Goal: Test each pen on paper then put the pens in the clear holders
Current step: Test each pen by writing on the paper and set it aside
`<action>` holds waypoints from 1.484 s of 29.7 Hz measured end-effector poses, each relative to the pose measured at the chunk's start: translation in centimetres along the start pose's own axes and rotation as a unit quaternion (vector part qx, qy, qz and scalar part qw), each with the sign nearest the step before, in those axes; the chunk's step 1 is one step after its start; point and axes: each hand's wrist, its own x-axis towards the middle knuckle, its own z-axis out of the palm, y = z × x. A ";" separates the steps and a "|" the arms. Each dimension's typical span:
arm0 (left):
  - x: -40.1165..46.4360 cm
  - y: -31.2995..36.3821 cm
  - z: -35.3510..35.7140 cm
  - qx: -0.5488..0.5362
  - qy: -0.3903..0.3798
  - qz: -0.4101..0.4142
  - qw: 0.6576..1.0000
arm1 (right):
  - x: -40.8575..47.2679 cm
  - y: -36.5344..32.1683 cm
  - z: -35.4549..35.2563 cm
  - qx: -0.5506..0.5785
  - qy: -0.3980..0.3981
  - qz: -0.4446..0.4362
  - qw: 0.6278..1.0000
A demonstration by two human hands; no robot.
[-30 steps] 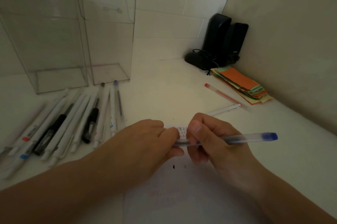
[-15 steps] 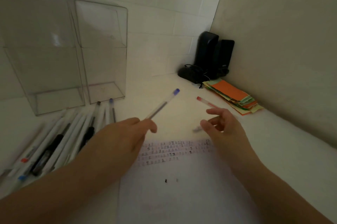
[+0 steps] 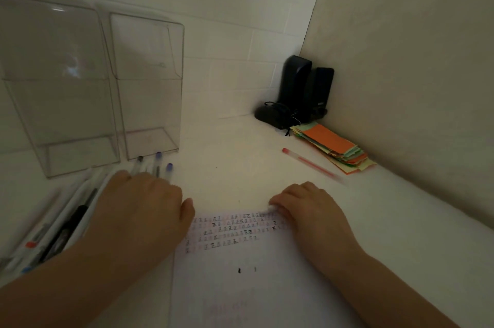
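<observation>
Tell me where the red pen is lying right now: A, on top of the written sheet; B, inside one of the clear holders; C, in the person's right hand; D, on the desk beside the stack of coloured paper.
D: the red pen lies flat on the desk just left of the stack of coloured paper, away from the clear holders and both hands.

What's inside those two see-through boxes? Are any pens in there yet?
Nothing shows inside the two tall clear plastic holders; their bare bottoms are visible through the walls. The pens lie on the white table in front, partly covered by the left hand.
</observation>
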 end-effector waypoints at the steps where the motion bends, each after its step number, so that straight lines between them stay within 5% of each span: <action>1: 0.1 0.1 -0.1 -0.009 0.006 0.007 1.000 | 0.1 -0.3 -0.2 -0.002 0.008 -0.010 1.000; 4: 0.1 1.2 -0.6 -0.084 0.035 0.046 0.995 | 0.4 -1.2 -1.8 0.131 0.123 0.029 0.983; 7: -0.3 2.8 -0.8 -0.185 0.032 0.124 0.974 | 0.4 -2.3 -4.0 0.455 0.199 0.115 0.860; 11: -1.2 4.0 -1.0 -0.292 -0.013 0.233 0.927 | -0.2 -3.7 -4.1 0.750 0.054 0.206 0.627; 15: -1.3 3.7 -0.8 -0.327 -0.029 0.272 0.905 | -0.1 -4.1 -3.4 0.799 -0.010 0.246 0.548; 24: -1.1 3.5 -0.3 -0.309 -0.024 0.326 0.893 | -0.1 -4.8 -2.2 0.781 -0.083 0.215 0.581; 30: -1.1 3.6 -0.3 -0.315 -0.007 0.317 0.895 | -0.2 -4.7 -1.7 0.763 -0.061 0.209 0.608; 32: -1.1 3.3 -0.4 -0.333 -0.009 0.293 0.896 | -0.2 -4.7 -1.6 0.717 -0.022 0.200 0.667; 35: -1.0 3.2 -0.5 -0.337 -0.014 0.279 0.899 | -0.6 -4.6 -1.1 0.560 0.006 0.139 0.816; 36: -1.0 3.3 -0.5 -0.333 -0.015 0.286 0.898 | -0.6 -5.0 -1.4 0.545 0.014 0.129 0.828; 40: -1.0 3.3 -0.7 -0.358 -0.020 0.277 0.891 | -0.4 -5.8 -2.4 0.557 0.053 0.145 0.816; 44: -1.5 3.1 0.1 -0.374 -0.038 0.180 0.909 | -0.1 -4.4 -3.7 0.621 0.089 0.230 0.744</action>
